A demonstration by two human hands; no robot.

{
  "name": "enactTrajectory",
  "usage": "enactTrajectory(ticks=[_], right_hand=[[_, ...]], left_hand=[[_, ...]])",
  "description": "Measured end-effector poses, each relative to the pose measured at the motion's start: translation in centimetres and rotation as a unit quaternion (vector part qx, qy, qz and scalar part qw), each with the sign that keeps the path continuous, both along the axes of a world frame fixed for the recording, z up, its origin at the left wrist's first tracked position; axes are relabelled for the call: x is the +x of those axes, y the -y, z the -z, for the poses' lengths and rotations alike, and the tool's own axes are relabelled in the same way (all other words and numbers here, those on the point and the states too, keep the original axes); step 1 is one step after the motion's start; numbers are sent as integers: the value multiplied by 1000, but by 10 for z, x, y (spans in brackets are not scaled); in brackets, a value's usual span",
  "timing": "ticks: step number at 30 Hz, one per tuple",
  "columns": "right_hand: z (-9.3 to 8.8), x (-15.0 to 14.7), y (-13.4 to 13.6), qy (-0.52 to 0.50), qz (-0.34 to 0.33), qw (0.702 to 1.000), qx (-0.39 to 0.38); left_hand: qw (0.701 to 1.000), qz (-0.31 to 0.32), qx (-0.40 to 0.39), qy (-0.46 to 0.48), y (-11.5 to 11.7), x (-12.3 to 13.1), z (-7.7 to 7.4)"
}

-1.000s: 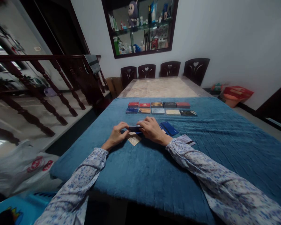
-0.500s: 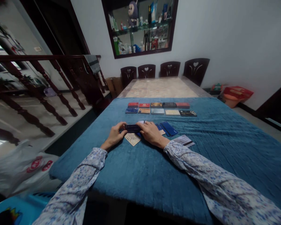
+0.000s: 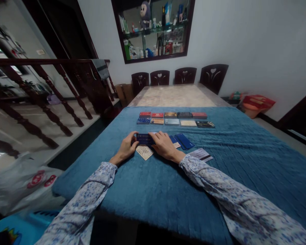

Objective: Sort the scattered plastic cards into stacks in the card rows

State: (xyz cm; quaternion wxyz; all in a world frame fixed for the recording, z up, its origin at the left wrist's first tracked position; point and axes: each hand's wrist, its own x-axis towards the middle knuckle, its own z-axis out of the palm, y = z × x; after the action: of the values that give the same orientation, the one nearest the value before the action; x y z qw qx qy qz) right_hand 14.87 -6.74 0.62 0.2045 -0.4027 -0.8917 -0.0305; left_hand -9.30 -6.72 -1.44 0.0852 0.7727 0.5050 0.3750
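A dark blue plastic card (image 3: pixel 144 139) is held by its two ends, its printed face tilted up towards me. My left hand (image 3: pixel 128 147) pinches the left end between thumb and fingers. On the right end my right hand (image 3: pixel 164 145) is closed in the same way, covering part of the card. Just below it a cream card with writing (image 3: pixel 145 152) lies on the blue cloth. Beside my right hand lie blue cards (image 3: pixel 184 141) and a pale card with a dark stripe (image 3: pixel 201 154). Other cards are partly hidden behind the hands.
Farther back, two rows of stacked cards (image 3: pixel 171 121) stand on the blue cloth (image 3: pixel 132 183). Beyond it the bare tabletop (image 3: pixel 178 96) reaches to several dark chairs (image 3: pixel 185 75). A railing (image 3: pixel 48 62) runs at the left; plastic bags (image 3: pixel 22 187) lie below.
The dark blue card has tipped so that more of its printed face shows. Both hands keep hold of its ends and have barely moved.
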Motion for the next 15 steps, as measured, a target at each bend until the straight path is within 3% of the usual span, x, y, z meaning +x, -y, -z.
enactTrajectory(ticks=[5,15], right_hand=[[2,2,-4,-13,12,1000,15],[-2,5,-11,-25,16,999,-31]], left_hand=[[999,18,19,-21,-1,-2,1],[999,33,2,-36,0,-3,0]])
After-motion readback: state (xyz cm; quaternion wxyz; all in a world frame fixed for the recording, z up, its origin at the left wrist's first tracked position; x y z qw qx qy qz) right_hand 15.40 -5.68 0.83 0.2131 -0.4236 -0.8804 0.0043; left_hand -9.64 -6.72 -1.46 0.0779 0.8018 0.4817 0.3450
